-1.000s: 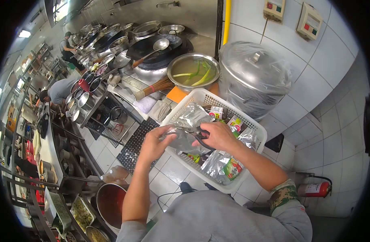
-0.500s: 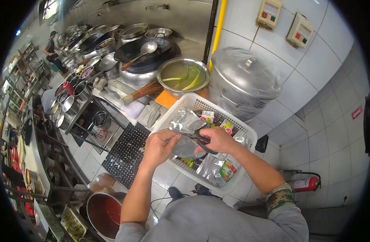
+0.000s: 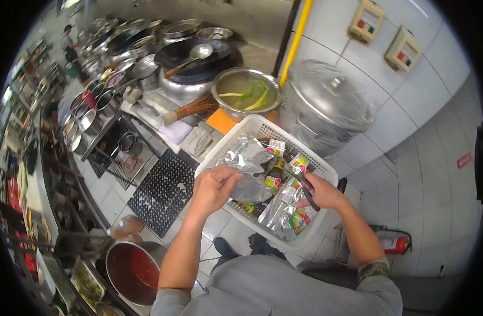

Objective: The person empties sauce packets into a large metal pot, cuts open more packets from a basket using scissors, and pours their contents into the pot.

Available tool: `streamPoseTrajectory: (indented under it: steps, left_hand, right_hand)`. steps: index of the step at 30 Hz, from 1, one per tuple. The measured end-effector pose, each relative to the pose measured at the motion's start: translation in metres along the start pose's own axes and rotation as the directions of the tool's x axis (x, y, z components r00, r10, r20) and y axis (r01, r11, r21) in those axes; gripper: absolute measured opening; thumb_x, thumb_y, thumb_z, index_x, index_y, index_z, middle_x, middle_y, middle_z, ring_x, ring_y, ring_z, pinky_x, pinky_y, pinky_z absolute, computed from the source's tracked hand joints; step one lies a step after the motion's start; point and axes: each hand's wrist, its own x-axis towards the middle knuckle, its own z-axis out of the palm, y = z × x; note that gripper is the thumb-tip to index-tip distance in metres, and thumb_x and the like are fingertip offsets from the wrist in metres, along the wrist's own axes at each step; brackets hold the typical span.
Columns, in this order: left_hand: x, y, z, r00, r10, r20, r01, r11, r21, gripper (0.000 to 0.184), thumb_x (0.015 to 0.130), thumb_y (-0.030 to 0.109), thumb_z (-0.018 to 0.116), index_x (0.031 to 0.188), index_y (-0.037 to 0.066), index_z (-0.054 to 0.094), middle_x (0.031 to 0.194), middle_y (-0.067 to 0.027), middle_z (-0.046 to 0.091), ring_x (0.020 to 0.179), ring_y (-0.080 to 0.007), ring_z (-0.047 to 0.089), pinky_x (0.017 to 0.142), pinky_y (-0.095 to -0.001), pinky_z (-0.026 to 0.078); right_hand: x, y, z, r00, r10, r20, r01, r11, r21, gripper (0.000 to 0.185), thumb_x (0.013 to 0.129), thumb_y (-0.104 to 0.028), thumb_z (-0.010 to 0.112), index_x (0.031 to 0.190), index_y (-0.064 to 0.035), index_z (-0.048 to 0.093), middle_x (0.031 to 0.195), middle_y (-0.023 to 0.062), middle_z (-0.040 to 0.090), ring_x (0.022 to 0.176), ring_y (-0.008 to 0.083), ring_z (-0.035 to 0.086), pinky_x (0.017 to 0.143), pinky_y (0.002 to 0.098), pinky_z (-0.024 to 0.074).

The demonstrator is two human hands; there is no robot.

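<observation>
My left hand (image 3: 216,190) pinches the near left edge of a silver foil pouch (image 3: 246,158) above the left part of a white plastic basket (image 3: 214,162). Black scissors (image 3: 306,190) are in my right hand (image 3: 323,193), over the basket's right side, their blades pointing up and left, apart from the pouch. Below the hands, bottles with green and red labels (image 3: 273,179) lie in the basket beside another foil pouch (image 3: 277,211).
Behind the basket stand a steel bowl (image 3: 224,106) with green stalks in liquid and a plastic-wrapped pot (image 3: 331,100). A red-filled pot (image 3: 115,263) is at lower left, a fire extinguisher (image 3: 397,245) at right. A person (image 3: 68,45) stands far back left.
My right hand has moved right with the scissors, away from the foil pouch, uncovering bottles in the basket. My left hand keeps its hold on the pouch. The view has shifted slightly.
</observation>
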Motion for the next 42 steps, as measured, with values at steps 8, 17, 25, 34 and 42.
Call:
streamPoseTrajectory:
  steps: [8,17,25,34,42]
  left_hand:
    - [-0.012,0.063,-0.001,0.949,0.295,-0.111,-0.248,0.916,0.317,0.009,0.072,0.011,0.069,0.080,0.008,0.068,0.069,-0.0071,0.061,0.067,-0.0287,0.062,0.060,-0.0399,0.049]
    - [-0.116,0.188,-0.049,0.896,0.253,-0.366,0.040,0.773,0.633,0.012,0.079,0.019,0.069,0.083,0.009,0.063,0.073,-0.0019,0.054,0.068,-0.0220,0.056,0.058,-0.0360,0.042]
    - [-0.291,0.237,-0.033,0.770,0.107,-0.629,0.471,0.570,0.673,0.009,0.081,0.016,0.067,0.085,0.010,0.063,0.072,-0.0014,0.052,0.068,-0.0190,0.055,0.058,-0.0342,0.044]
    - [-0.492,0.275,-0.011,0.567,0.023,-0.823,0.758,0.376,0.533,0.006,0.082,0.018,0.067,0.085,0.013,0.064,0.070,0.0002,0.052,0.067,-0.0172,0.055,0.058,-0.0325,0.043]
    - [-0.644,0.306,0.026,0.346,-0.109,-0.932,0.928,0.185,0.323,0.009,0.079,0.017,0.066,0.087,0.014,0.066,0.072,0.0009,0.055,0.069,-0.0179,0.058,0.060,-0.0334,0.045]
  right_hand:
    - [-0.001,0.016,-0.001,0.975,-0.204,-0.087,0.169,0.938,-0.302,0.039,0.070,-0.017,0.076,0.102,-0.0008,0.060,0.099,0.0192,0.063,0.094,0.0387,0.060,0.081,0.0461,0.0474]
    - [0.037,0.029,-0.042,0.889,-0.252,0.383,0.445,0.671,-0.593,0.039,0.079,-0.016,0.067,0.115,-0.0017,0.060,0.104,0.0203,0.064,0.093,0.0366,0.062,0.082,0.0449,0.0489]
    - [0.011,-0.097,-0.054,0.864,-0.139,0.484,0.436,0.688,-0.581,0.036,0.087,-0.016,0.064,0.120,-0.0016,0.061,0.107,0.0219,0.067,0.097,0.0353,0.064,0.083,0.0398,0.0496]
    - [-0.124,-0.337,0.155,0.135,-0.930,0.343,0.800,0.307,0.516,0.044,0.068,-0.003,0.071,0.112,0.0003,0.064,0.095,0.0125,0.061,0.088,0.0238,0.060,0.075,0.0308,0.0505]
    - [-0.295,-0.445,0.342,-0.505,-0.609,0.611,0.861,-0.313,0.400,0.019,0.080,-0.021,0.070,0.091,-0.0063,0.067,0.089,0.0129,0.062,0.087,0.0345,0.061,0.072,0.0435,0.0494]
